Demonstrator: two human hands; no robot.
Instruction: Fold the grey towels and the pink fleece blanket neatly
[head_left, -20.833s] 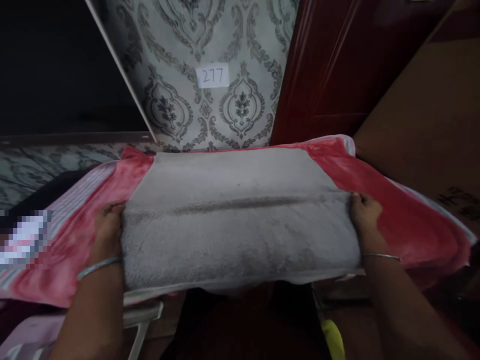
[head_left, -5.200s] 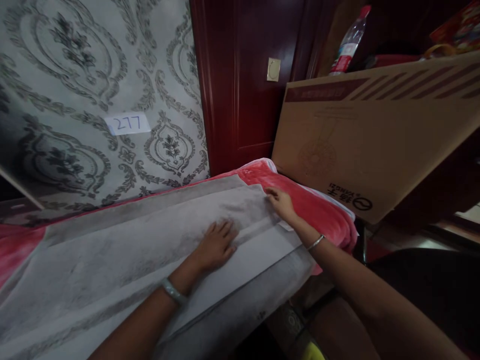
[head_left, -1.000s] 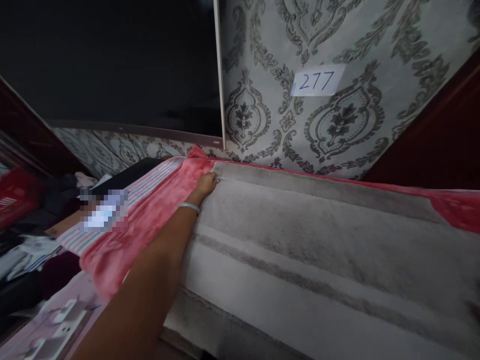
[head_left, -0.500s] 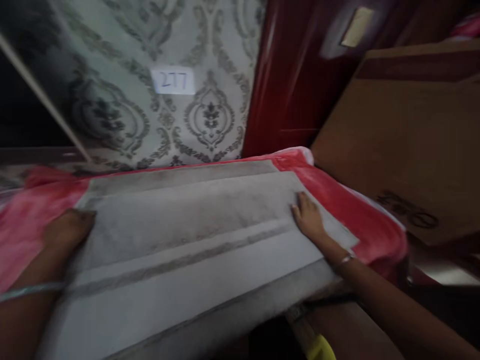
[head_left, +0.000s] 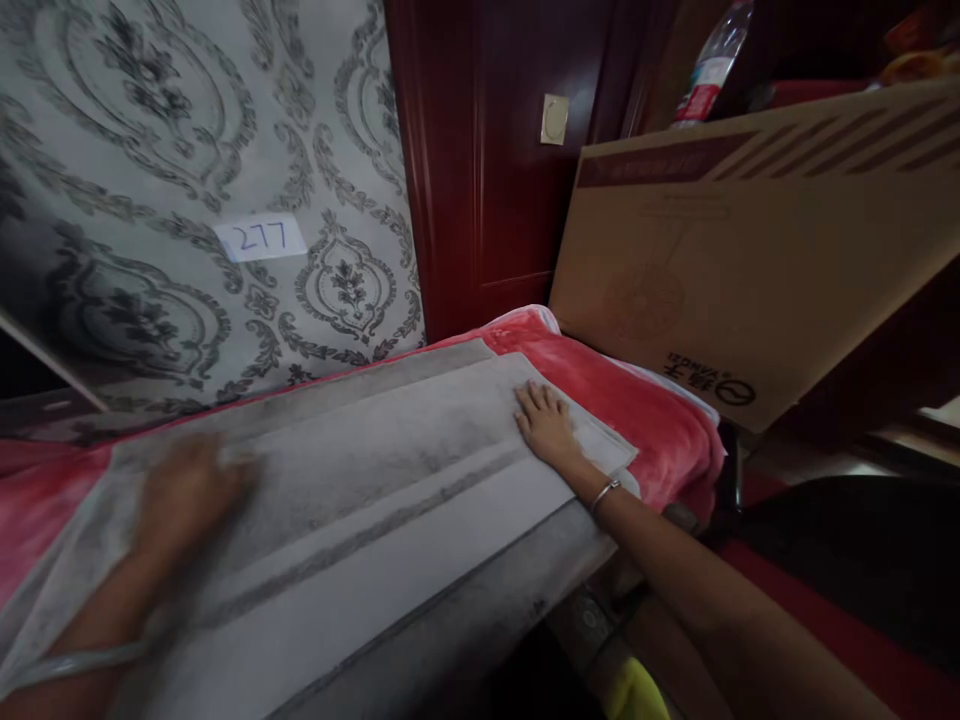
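A grey-white folded cloth (head_left: pixel 390 450) lies in long layers on a red plush blanket (head_left: pixel 592 375). A darker grey band runs lengthwise along it. My right hand (head_left: pixel 547 425) rests flat on the cloth near its right end, fingers spread, and a silver bangle circles the wrist. Over the left part of the cloth is my left hand (head_left: pixel 191 500), smeared by motion. Its fingers are too blurred to show whether they grip the fabric.
Behind the cloth stands a patterned wall (head_left: pixel 330 180) bearing a paper label (head_left: pixel 261 237) marked 277. A dark red door panel (head_left: pixel 502 200) and a big cardboard box (head_left: pixel 720 270) are at the right. A plastic bottle (head_left: pixel 709 85) shows above the box. Something yellow (head_left: pixel 636 690) is below.
My left hand has moved from the cloth's left edge inward over its surface. My right hand remains flat on the right end. The view has turned to the right.
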